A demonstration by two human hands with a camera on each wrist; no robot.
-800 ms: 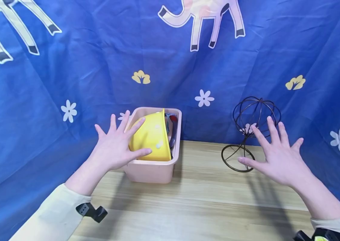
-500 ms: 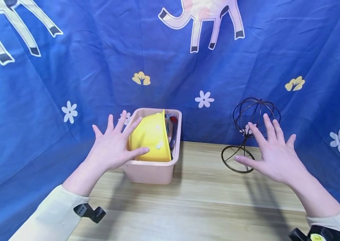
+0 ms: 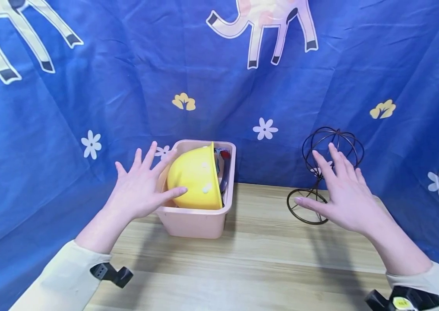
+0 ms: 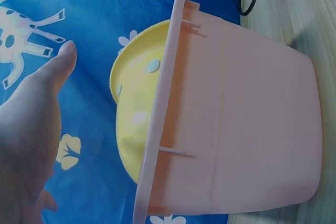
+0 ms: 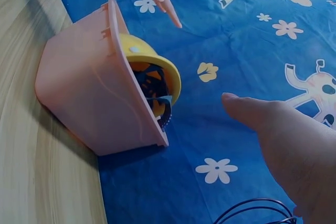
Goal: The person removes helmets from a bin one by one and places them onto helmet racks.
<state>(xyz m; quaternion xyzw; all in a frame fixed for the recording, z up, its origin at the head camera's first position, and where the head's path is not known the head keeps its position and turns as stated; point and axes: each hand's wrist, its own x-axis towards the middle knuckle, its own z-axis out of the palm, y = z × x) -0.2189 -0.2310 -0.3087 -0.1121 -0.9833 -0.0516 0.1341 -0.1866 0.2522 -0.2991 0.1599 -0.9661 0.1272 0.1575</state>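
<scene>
A yellow hard hat (image 3: pixel 194 179) lies tipped on its side in a pink plastic bin (image 3: pixel 196 225), its brim facing right. Dark straps (image 5: pixel 152 80) show inside the hat in the right wrist view. Beside the bin's left side, my left hand (image 3: pixel 135 192) hovers with fingers spread, its thumb overlapping the hat in the head view. At the right, my right hand (image 3: pixel 345 198) is held out palm down, fingers extended, in front of a dark wire stand (image 3: pixel 314 188) with a round cage top and ring base. Neither hand holds anything.
Other items, one of them red (image 3: pixel 225 154), are tucked in the bin to the right of the hat. A blue printed cloth (image 3: pixel 219 86) hangs behind and along both sides of the wooden table (image 3: pixel 262 259).
Both hands have drifted left, the right one further, so it covers more of the wire stand. The left thumb overlaps less of the hard hat. Bin, hat and stand stay in place.
</scene>
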